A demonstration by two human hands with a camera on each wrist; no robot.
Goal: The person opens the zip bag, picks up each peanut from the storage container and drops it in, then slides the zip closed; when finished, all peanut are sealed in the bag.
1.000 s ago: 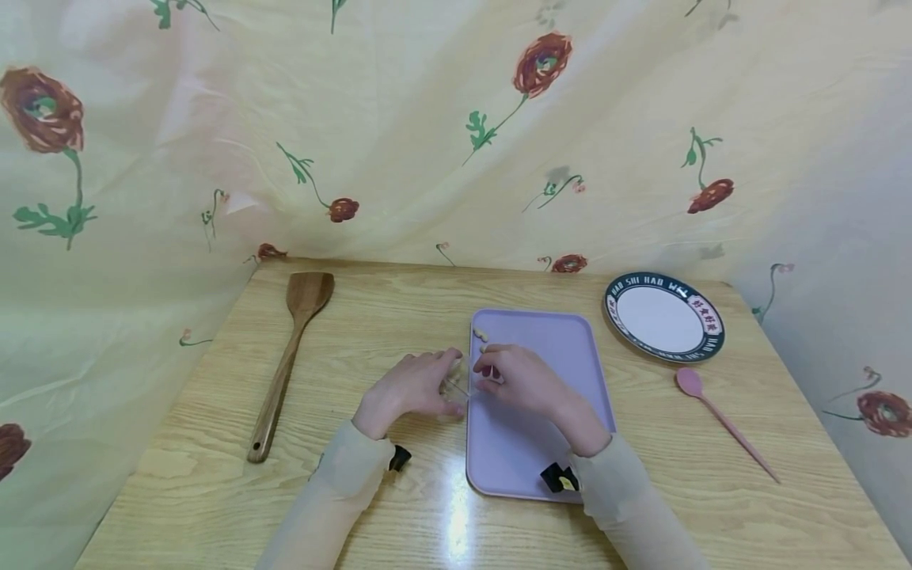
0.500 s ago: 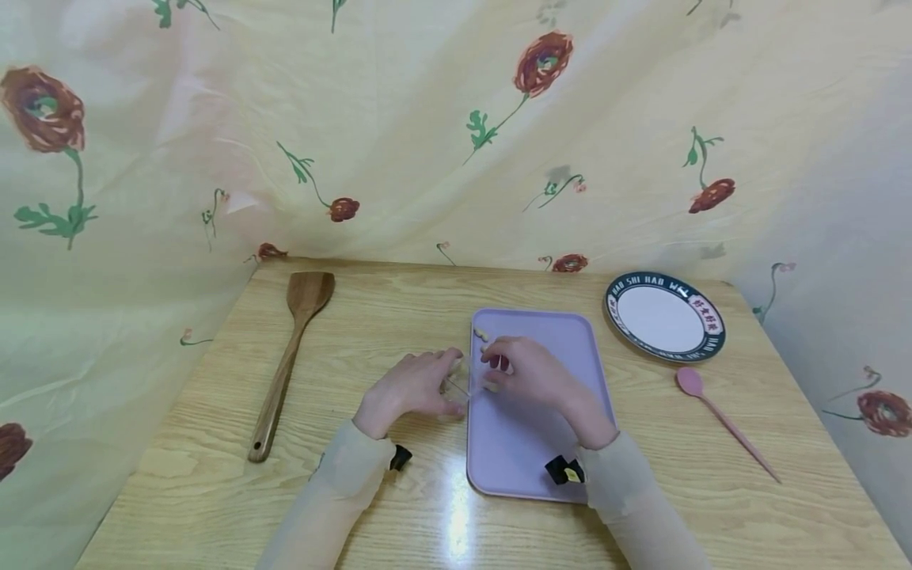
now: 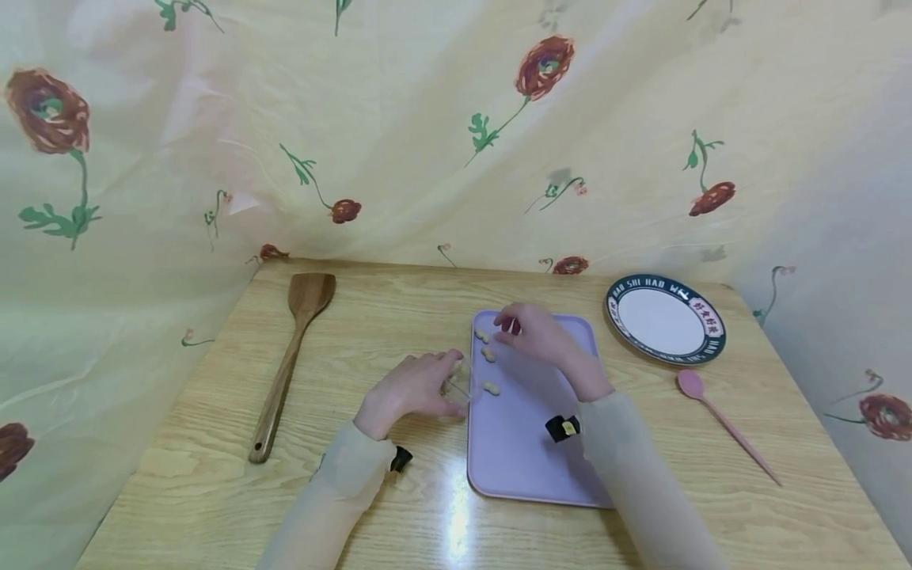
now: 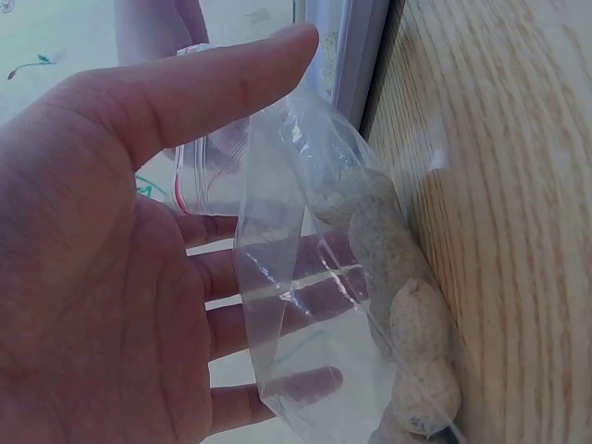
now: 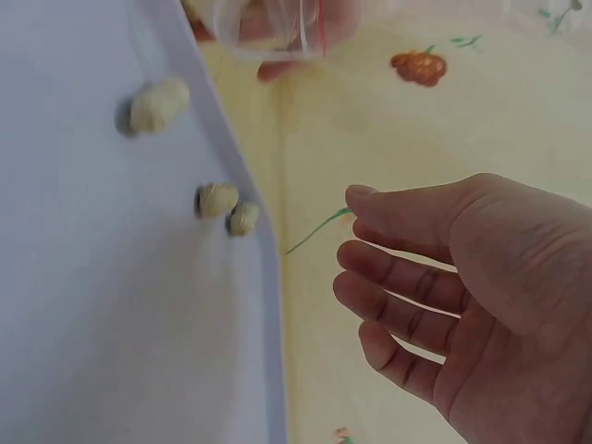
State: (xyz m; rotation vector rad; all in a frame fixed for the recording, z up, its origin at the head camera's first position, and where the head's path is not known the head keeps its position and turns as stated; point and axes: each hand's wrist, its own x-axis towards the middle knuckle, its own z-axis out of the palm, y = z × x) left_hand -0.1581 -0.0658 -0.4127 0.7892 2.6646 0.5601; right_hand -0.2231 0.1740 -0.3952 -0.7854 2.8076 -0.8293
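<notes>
Shifted toward the far end of the flat, lilac rectangular tray (image 3: 513, 447) since half a second ago, the right hand (image 3: 540, 339) hovers with fingers loosely curled, holding nothing. Beside the tray's left edge, the left hand (image 3: 409, 386) curves wide round a clear, limp plastic zip bag (image 4: 273, 217) — so slack a hold might let it fold or spill the tan, knobbly peanuts (image 4: 424, 361) inside, while a brushing finger could roll the three loose peanuts (image 3: 492, 388) along that edge over the rim.
</notes>
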